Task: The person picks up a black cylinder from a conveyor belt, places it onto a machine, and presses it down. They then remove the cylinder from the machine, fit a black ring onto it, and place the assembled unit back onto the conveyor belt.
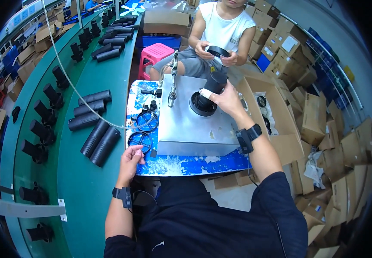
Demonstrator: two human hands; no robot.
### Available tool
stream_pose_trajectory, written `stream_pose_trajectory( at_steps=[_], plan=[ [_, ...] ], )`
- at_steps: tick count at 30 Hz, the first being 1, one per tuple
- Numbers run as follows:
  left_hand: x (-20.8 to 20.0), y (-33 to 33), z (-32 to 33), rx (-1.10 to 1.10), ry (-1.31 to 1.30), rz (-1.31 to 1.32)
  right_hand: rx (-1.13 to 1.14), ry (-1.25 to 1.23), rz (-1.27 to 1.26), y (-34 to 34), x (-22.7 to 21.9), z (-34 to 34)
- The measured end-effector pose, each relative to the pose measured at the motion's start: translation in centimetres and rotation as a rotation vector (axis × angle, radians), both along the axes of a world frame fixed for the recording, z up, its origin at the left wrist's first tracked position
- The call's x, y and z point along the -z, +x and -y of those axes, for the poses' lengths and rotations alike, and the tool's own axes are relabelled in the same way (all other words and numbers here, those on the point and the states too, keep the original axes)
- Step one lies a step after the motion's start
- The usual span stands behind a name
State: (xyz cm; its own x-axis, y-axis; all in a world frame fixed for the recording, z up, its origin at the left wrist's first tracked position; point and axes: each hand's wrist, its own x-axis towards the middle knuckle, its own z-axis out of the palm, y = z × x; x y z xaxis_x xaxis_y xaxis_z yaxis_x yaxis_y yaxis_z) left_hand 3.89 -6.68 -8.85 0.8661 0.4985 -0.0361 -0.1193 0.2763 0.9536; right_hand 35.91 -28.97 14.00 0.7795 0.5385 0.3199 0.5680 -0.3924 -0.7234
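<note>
Holding a black cylinder is the right hand; the left hand curls beside a black ring, grip unclear.

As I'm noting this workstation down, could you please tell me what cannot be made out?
All in the head view:
Right side of the held black cylinder: hidden by the right hand.
Left hand, inside: hidden by its own curl.
Top of the co-worker: cut off by upper edge.
Distant person in blue: too small for detail.
</note>
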Motion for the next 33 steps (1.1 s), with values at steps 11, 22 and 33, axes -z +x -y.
stream_pose_trajectory(
  at_steps=[11, 22, 33],
  plan=[
    [-0.8, 0.2, -0.2, -0.025, 0.005, -0.039, 0.166, -0.074, 0.264, -1.5, 1.6, -2.0],
    [-2.3, -0.7, 0.3, -0.025, 0.082, -0.042, -0.297, -0.009, -0.004, 3.7, 2.5, 0.2],
    [-13.6, 4.9, -1.6, -0.128, 1.008, 0.104, -0.085, -0.036, -0.014, 0.5, 1.6, 0.5]
  ],
)
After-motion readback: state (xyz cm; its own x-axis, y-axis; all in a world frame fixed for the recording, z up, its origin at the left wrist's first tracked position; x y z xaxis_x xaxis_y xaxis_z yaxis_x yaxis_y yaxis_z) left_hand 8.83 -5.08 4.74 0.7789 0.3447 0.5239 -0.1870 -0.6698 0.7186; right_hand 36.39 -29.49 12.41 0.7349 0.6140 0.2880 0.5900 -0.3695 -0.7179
